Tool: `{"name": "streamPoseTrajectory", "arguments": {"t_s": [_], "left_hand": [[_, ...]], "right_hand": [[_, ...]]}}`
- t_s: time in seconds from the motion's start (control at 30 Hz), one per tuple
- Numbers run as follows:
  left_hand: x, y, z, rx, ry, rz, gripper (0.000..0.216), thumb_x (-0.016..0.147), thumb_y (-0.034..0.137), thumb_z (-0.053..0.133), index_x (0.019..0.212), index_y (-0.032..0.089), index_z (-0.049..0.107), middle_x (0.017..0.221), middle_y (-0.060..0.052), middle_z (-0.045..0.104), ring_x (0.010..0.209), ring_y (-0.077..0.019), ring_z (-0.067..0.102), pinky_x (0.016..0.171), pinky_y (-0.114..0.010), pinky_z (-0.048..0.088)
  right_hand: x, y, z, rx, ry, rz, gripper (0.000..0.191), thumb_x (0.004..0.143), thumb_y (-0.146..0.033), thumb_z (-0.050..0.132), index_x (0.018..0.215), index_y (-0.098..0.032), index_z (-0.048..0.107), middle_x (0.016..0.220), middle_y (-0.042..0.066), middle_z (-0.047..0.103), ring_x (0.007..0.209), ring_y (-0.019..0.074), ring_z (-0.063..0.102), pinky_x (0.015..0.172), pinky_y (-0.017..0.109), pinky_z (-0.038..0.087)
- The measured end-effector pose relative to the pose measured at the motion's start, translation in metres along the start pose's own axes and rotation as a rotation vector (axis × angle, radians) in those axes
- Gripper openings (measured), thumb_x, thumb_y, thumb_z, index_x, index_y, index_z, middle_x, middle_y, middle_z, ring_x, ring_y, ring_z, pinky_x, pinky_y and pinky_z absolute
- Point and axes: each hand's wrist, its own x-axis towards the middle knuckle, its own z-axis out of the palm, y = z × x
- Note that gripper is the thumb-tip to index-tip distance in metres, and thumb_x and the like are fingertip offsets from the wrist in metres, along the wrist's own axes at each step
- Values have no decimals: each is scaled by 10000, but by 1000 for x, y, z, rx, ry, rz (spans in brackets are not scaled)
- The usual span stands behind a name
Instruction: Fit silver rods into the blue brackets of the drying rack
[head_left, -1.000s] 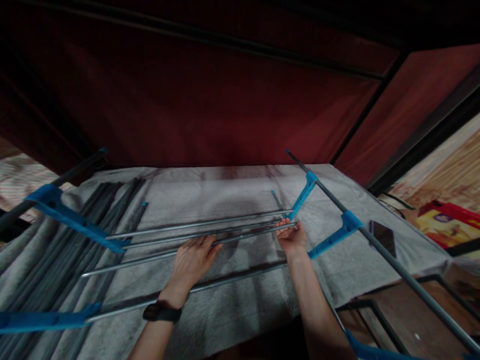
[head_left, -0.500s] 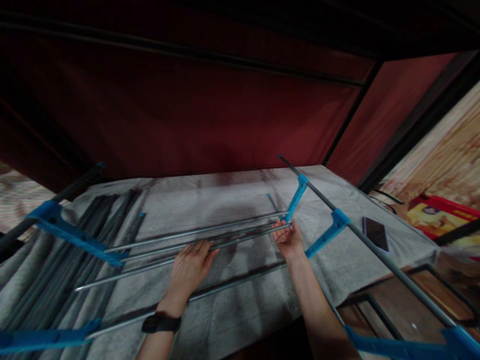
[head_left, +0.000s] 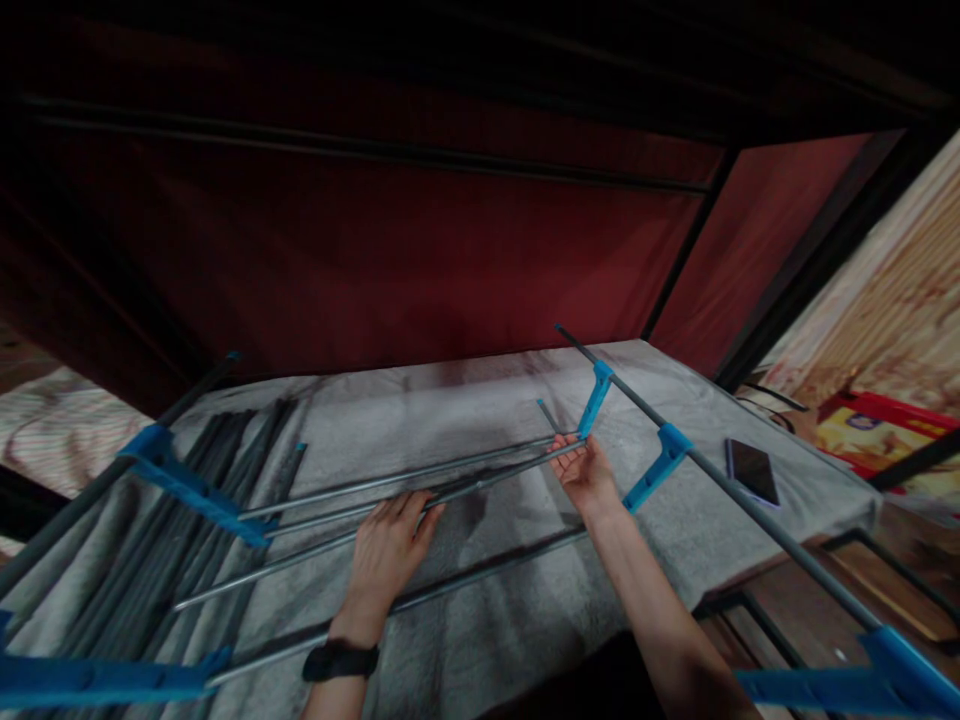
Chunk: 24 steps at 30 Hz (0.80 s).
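Observation:
A thin metal tube (head_left: 480, 484) runs across between my hands, its left end loose in the air beside the blue bracket (head_left: 199, 497). My left hand (head_left: 397, 540), with a dark watch on the wrist, is curled over the middle of the tube. At the tube's right end, my right hand (head_left: 587, 472) pinches it, palm turned up and fingers partly fanned out. That end is close to a blue bracket (head_left: 597, 398); whether they touch is unclear. Further crosswise tubes stretch between the left and right blue brackets, behind and in front of the held one.
Several grey tubes (head_left: 161, 540) lie side by side on the grey cloth (head_left: 450, 410) at the left. A phone (head_left: 752, 472) rests on the cloth at the right. Beyond it are a red and yellow box (head_left: 885, 430) and dark frames. Dark red panels (head_left: 412, 270) stand behind.
The view has tipped up and turned slightly left, so the left side of the rack appears lower and further right. Both hands keep their places on the tube, with little visible movement.

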Motion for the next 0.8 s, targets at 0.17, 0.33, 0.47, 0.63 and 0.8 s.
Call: {"name": "streamPoseTrajectory", "arguments": {"t_s": [0.17, 0.33, 0.47, 0.63, 0.8], "left_hand": [[-2, -2, 2, 14, 61, 9, 312, 963, 445, 445, 993, 211, 649, 925, -43, 732, 789, -218, 656, 730, -329, 456], [2, 3, -1, 53, 7, 62, 310, 972, 421, 428, 942, 211, 654, 883, -50, 721, 757, -216, 644, 720, -338, 453], [14, 11, -6, 44, -37, 75, 306, 975, 406, 415, 929, 210, 646, 868, -51, 713, 756, -220, 639, 729, -353, 457], [30, 15, -7, 13, -72, 122, 272, 976, 375, 420, 983, 219, 642, 886, -48, 707, 815, -227, 646, 772, -364, 458], [22, 10, 4, 47, -42, 100, 287, 983, 358, 399, 969, 206, 642, 917, -65, 703, 800, -228, 635, 762, -373, 448]], "right_hand": [[4, 0, 4, 13, -48, -16, 287, 930, -384, 421, 820, -186, 597, 755, 47, 696, 719, 148, 676, 688, 292, 567], [11, 1, -12, 50, 24, 54, 261, 925, -350, 419, 813, -187, 589, 733, 33, 688, 696, 143, 671, 689, 293, 571], [13, -5, -17, 71, 42, 18, 303, 943, -359, 373, 821, -184, 588, 730, 34, 685, 698, 139, 672, 684, 286, 572], [16, -4, -20, 104, 124, 9, 313, 954, -365, 343, 816, -197, 569, 708, 11, 673, 664, 124, 661, 664, 276, 572], [19, 3, -21, 89, 128, 23, 292, 940, -369, 358, 821, -199, 563, 707, 11, 666, 656, 124, 655, 649, 272, 569]]}}
